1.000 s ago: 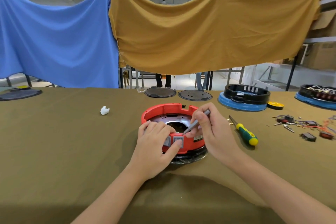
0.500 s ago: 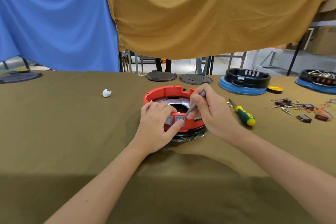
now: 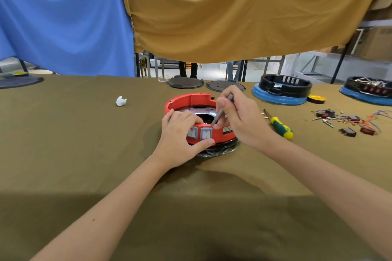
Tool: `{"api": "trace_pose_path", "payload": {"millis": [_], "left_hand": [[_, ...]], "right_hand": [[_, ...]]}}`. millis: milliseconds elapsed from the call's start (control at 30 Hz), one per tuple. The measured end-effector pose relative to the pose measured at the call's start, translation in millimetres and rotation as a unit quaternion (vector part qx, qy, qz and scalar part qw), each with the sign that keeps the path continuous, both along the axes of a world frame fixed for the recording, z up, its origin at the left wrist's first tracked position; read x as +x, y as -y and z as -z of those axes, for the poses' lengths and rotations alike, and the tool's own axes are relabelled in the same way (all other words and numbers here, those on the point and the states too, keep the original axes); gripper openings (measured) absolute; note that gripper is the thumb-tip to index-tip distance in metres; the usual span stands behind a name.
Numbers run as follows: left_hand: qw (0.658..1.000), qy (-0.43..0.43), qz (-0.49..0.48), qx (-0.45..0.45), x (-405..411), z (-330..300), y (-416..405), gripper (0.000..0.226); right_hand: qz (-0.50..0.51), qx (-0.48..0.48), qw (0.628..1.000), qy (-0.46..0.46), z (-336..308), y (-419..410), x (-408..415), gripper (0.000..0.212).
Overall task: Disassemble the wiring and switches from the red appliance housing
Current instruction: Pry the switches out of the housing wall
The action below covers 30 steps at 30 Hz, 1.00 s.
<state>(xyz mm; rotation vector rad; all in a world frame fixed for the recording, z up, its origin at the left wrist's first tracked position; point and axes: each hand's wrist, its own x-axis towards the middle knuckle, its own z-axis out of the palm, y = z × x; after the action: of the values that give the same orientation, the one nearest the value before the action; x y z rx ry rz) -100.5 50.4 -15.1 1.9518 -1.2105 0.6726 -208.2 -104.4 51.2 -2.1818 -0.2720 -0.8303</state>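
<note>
While left hand [image 3: 180, 140] grips red housing [image 3: 191, 99] beside 2 grey switches [image 3: 206, 133], right hand [image 3: 239, 121] pinches grey tool [image 3: 220, 113], tip at switch edge.

Head view, downward (near tabletop)

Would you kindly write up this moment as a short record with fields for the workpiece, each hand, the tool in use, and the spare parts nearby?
workpiece: red housing on the olive table cover
switches: two grey rocker switches in the front wall
left hand: left hand grips the housing front around the switches
right hand: right hand holds a thin grey tool, tip at the right switch's top edge
idle tool: green-handled screwdriver to the right
removed parts: loose switches and wires far right
</note>
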Motion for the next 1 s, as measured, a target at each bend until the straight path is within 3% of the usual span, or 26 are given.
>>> {"api": "trace_pose_path", "payload": {"millis": [400, 600, 800, 900, 1000], "left_hand": [[1.0, 0.005, -0.002, 0.003, 2.6, 1.4, 1.3, 0.051], [1.0, 0.011, -0.003, 0.006, 2.6, 1.0, 0.9, 0.051], [1.0, 0.011, -0.002, 0.005, 1.6, 0.4, 0.9, 0.052], [1.0, 0.008, -0.002, 0.006, 1.3, 0.3, 0.5, 0.052], [1.0, 0.013, -0.002, 0.006, 2.0, 1.0, 0.5, 0.051]], "right_hand": [[0.005, -0.031, 0.999, -0.033, -9.4, 3.1, 9.7, 0.022], [-0.037, 0.067, 0.989, -0.126, -23.9, 12.6, 19.6, 0.024], [-0.031, 0.178, 0.952, -0.249, -31.1, 19.3, 34.0, 0.027], [-0.022, 0.137, 0.963, -0.233, -33.4, 14.5, 33.5, 0.027], [-0.014, 0.029, 0.99, -0.138, -27.8, 8.6, 19.1, 0.026]]}}
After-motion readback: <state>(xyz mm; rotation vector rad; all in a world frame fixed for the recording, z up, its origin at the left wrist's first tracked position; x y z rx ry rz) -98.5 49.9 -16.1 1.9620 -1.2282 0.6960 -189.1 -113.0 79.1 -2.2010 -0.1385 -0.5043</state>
